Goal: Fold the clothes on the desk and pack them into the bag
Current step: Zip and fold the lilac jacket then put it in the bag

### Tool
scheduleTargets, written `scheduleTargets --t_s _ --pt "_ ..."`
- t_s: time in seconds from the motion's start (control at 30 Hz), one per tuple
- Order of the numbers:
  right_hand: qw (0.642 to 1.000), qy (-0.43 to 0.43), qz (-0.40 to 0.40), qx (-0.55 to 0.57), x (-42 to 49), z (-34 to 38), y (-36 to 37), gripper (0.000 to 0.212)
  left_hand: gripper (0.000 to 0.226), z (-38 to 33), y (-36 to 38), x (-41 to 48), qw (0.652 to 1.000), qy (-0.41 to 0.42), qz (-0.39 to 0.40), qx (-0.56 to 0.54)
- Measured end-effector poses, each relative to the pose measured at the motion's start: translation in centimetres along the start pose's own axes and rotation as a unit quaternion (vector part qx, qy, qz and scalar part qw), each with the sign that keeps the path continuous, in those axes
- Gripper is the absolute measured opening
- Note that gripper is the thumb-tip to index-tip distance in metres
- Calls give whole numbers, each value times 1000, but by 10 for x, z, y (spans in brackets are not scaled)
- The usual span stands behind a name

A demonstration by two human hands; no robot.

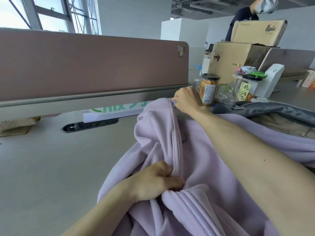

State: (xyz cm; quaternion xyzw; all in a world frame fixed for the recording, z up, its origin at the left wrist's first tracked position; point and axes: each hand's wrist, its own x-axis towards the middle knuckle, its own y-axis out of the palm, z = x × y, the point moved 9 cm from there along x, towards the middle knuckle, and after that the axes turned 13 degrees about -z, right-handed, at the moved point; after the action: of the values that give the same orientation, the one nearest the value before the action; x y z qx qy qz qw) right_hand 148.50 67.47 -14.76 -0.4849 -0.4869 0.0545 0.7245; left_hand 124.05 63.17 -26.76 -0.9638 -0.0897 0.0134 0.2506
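From the head view: the lilac fleece zip-front jacket (201, 167) lies bunched on the pale grey desk (51, 159), right in front of the person and spilling off the near edge. The left hand (156, 181) is down close to the body, fingers curled tight into a fistful of fleece right beside the zip (175, 142). The right hand (185, 99) is stretched out to the far end, fingertips pinching the top of that zip line, though I can't make out the pull itself.

So the zip is drawn out between the two hands, and that's the long axis: it runs from near to far, straight away from the person, leaning a touch to the right.

The open grey fabric bag (272, 108) sits off to the right, past the right forearm, with the jacket's far sleeve draped against its near rim. The right hand is clearly the nearer one to it.

Folding, I'd judge, has to happen across that zip line first. A clear snack jar with a black lid (208, 90) stands just behind the right hand, so that's one to watch.
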Motion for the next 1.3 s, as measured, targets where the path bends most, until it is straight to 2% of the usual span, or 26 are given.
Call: scheduleTargets --t_s 0.4,0.5,0.6,0.7,0.77,0.83,0.93,0.97,1.07,1.1,1.13,1.2,1.27,1.3 --pt "1000 0 -15 -2 6 18 21 23 52 7 -3 3 992 -69 -29 -105" --pt "996 33 33 75 -7 13 16 32 53 4 -4 3 992 -63 -40 -105" --pt "989 18 95 108 -36 11 -11 49 57 0 -7 1 992 -50 -73 -95" --pt "986 20 114 118 -78 -4 -54 42 58 -2 -21 -2 982 -32 -159 -93" --pt "984 28 138 113 -117 -19 -79 37 60 -2 -41 -9 964 9 -258 -57" --pt "978 22 183 96 -160 -31 -96 35 52 -1 -69 -27 927 38 -373 -4" --pt "968 -10 234 91 -214 -29 -114 44 27 11 -107 -64 872 -3 -481 90" --pt "966 -13 237 99 -226 -25 -119 48 22 23 -116 -76 867 -43 -483 118" --pt "962 13 244 123 -257 -15 -117 57 65 67 -116 -115 886 -220 -380 152" --pt "958 8 255 130 -267 -8 -113 60 72 74 -108 -127 890 -262 -339 156" --pt "954 -1 266 136 -275 0 -107 62 67 75 -99 -136 898 -277 -303 160" --pt "946 -7 285 156 -289 17 -103 66 34 65 -86 -139 914 -255 -275 153" --pt "941 -14 287 179 -295 30 -105 75 7 54 -89 -141 918 -223 -317 83" --pt "940 -18 284 186 -297 34 -109 77 6 49 -96 -144 914 -210 -347 24"
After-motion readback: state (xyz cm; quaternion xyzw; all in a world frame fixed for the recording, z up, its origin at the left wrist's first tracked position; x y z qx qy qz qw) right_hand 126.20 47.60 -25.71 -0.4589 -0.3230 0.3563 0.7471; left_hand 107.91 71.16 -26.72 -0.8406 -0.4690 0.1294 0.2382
